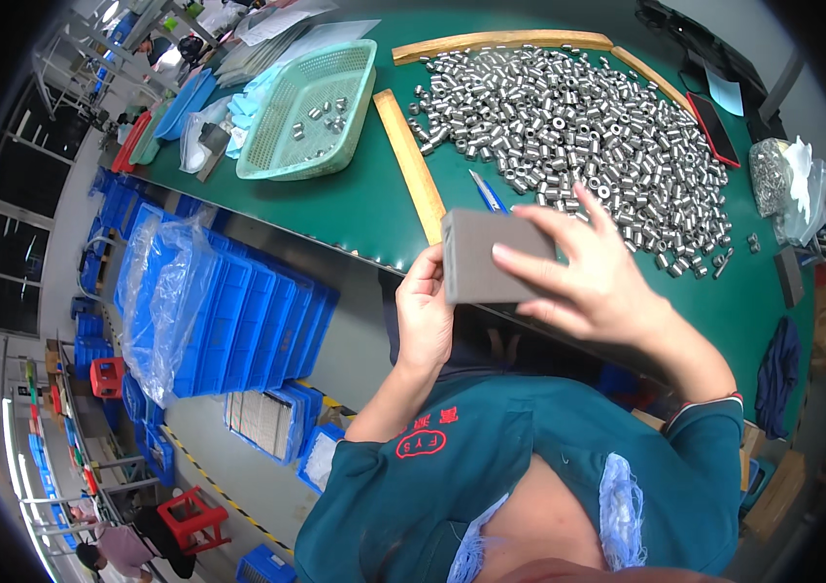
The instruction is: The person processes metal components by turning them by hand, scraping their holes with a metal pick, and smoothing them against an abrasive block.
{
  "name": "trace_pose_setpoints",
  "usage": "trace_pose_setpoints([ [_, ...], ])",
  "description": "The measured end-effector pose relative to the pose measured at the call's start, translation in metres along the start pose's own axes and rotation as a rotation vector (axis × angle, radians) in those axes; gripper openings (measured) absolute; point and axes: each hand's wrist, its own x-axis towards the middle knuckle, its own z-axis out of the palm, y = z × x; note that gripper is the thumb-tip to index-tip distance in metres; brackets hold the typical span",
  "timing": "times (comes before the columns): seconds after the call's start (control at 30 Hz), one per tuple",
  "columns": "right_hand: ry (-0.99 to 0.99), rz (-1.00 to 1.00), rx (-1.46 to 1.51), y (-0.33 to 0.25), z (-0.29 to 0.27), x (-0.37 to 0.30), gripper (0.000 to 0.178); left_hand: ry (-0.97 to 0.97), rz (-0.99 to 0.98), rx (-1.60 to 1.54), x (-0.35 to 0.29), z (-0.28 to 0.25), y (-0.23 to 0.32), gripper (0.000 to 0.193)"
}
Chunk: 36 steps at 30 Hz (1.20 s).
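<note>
A grey-brown rectangular block (479,260) is held up over the near edge of the green table. My left hand (426,309) grips it at its left side, fingers closed around the edge. Over the block's right part spreads my right hand (596,277); its fingers are apart, and one fingertip lies against the block's face. Beyond the block are a blue utility knife (488,192) and a large heap of small shiny metal cylinders (568,126), some showing holes through the middle.
Wooden strips (409,167) border the heap. A pale green basket (267,167) with a few cylinders stands left, a red-edged phone (714,131) and a bag of metal parts (770,180) right. Stacked blue crates (238,311) stand on the floor at left.
</note>
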Motion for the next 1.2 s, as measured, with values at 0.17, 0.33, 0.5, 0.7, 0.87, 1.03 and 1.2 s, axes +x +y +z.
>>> trace_pose_setpoints([
  [0.17,0.038,0.024,0.019,-0.001,0.006,0.001,0.058,-0.081,-0.09,-0.1,0.002,-0.007,-0.005,0.026],
  [0.33,0.101,0.179,-0.272,0.03,0.005,-0.001,0.061,-0.062,-0.23,-0.287,0.002,-0.012,-0.001,0.023],
  [0.5,0.155,0.221,-0.124,0.029,-0.003,-0.001,0.058,-0.094,-0.324,-0.383,0.005,-0.015,0.001,0.027],
  [0.7,0.136,0.24,-0.119,0.034,-0.001,-0.003,0.058,-0.098,-0.349,-0.403,0.006,-0.014,0.0,0.028],
  [0.87,0.139,0.27,-0.124,0.038,-0.001,-0.003,0.058,-0.11,-0.3,-0.297,0.004,-0.009,0.004,0.027],
  [1.03,0.135,0.263,-0.116,0.039,0.001,-0.003,0.058,-0.119,-0.19,-0.134,0.004,-0.007,0.004,0.032],
  [1.2,0.133,0.261,-0.106,0.039,0.0,-0.004,0.058,-0.133,-0.155,-0.012,0.002,-0.007,0.005,0.038],
])
